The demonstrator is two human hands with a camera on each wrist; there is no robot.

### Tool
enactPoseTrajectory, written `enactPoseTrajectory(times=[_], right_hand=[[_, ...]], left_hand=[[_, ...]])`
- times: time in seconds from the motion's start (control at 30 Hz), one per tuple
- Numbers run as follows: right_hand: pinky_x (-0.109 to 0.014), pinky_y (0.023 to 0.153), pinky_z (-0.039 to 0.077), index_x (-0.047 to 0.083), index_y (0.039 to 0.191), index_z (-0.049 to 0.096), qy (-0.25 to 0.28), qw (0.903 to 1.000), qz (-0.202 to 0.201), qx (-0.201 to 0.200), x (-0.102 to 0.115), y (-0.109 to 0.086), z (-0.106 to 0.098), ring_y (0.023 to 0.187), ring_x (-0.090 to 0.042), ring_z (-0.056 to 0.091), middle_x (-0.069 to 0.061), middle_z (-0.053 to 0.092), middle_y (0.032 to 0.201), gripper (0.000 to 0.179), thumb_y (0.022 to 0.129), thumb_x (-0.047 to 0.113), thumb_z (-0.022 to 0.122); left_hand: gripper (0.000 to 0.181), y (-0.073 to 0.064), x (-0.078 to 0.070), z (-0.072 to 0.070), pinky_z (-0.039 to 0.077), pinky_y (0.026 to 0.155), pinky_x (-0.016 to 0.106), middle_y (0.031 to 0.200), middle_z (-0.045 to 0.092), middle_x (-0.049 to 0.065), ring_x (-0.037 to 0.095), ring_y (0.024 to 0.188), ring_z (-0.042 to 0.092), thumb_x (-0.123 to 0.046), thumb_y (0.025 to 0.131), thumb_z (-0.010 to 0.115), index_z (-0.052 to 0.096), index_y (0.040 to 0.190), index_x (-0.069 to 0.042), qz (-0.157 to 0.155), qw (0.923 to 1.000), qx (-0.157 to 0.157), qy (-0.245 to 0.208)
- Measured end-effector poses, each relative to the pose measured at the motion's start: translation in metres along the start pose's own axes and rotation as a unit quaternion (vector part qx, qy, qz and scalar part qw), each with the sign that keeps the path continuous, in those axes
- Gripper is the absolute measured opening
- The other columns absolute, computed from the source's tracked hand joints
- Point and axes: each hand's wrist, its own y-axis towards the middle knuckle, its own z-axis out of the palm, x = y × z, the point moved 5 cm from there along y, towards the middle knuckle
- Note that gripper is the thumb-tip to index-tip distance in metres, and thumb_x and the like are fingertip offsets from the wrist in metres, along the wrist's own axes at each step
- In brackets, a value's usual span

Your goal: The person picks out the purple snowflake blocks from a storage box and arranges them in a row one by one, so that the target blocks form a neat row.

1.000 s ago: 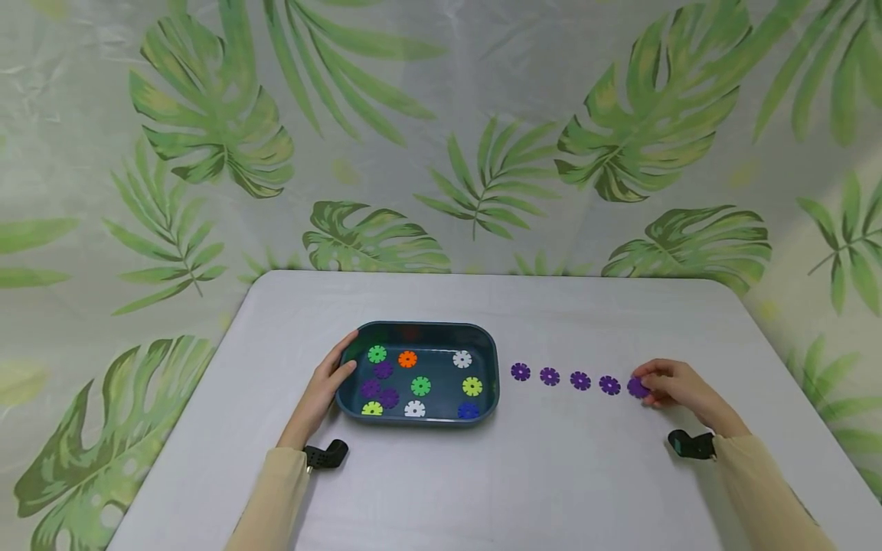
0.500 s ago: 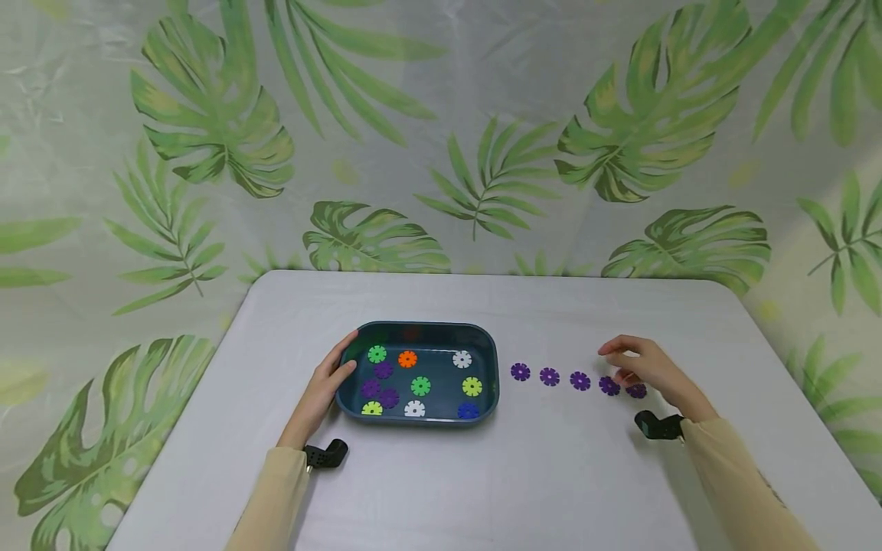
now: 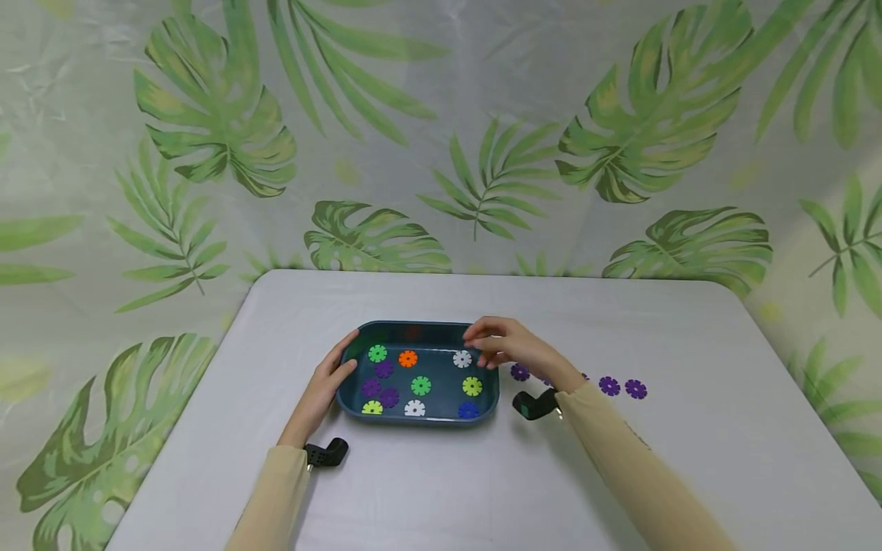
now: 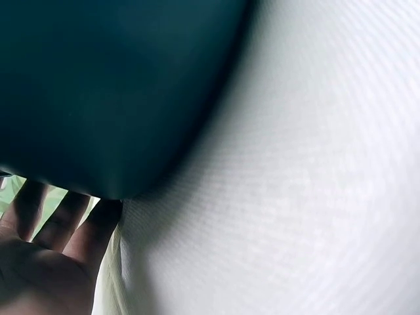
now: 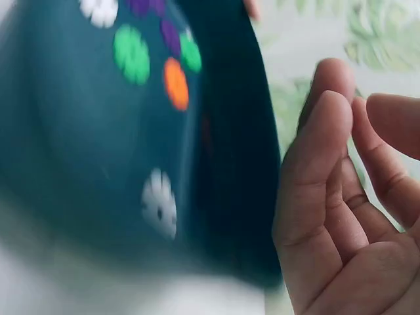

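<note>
My left hand (image 3: 322,390) grips the left end of a dark teal tray (image 3: 420,422), thumb over the rim. In the left wrist view its fingers (image 4: 62,220) lie against the tray's outer wall. My right hand (image 3: 506,344) hovers over the tray's right end, fingers loosely bent, nothing between thumb and fingertips. Close below it lies a white snowflake disc (image 3: 462,359). Purple snowflake discs (image 3: 389,397) lie in the tray's left part, beside a green disc (image 3: 377,353) and an orange disc (image 3: 408,358). A yellow disc (image 3: 472,386) and a blue disc (image 3: 468,410) lie on the right.
Right of the tray, a row of purple discs (image 3: 636,389) lies on the white table (image 3: 441,490), partly hidden by my right wrist. A leaf-patterned cloth (image 3: 386,99) hangs behind the table. Each wrist wears a black camera (image 3: 534,405).
My right hand has let go of the purple disc at the row's right end and moved left, over the tray's right end. The left hand and tray have stayed in place.
</note>
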Motion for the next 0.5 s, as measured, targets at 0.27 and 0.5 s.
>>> enactPoseTrajectory(times=[0.27, 0.5], right_hand=[[-0.035, 0.069, 0.056, -0.007, 0.12, 0.055, -0.013, 0.9936, -0.006, 0.112, 0.012, 0.046, 0.071, 0.076, -0.025, 0.064, -0.025, 0.058, 0.118, 0.028, 0.097, 0.01, 0.052], [-0.036, 0.07, 0.057, -0.004, 0.119, 0.057, -0.042, 0.9854, 0.051, 0.157, 0.005, 0.074, 0.102, 0.074, -0.022, 0.065, -0.019, 0.059, 0.117, 0.026, 0.097, 0.007, 0.051]], left_hand=[[0.054, 0.0, 0.0, 0.0, 0.01, 0.114, 0.048, 0.156, 0.021, 0.007, 0.025, 0.144, 0.012, -0.019, 0.101, 0.049, 0.029, 0.151, -0.012, -0.003, 1.0, -0.001, -0.002], [0.054, 0.0, 0.0, 0.0, 0.009, 0.114, 0.051, 0.156, 0.021, 0.009, 0.027, 0.143, 0.012, -0.02, 0.101, 0.049, 0.029, 0.151, -0.011, -0.006, 1.0, 0.0, 0.001]])
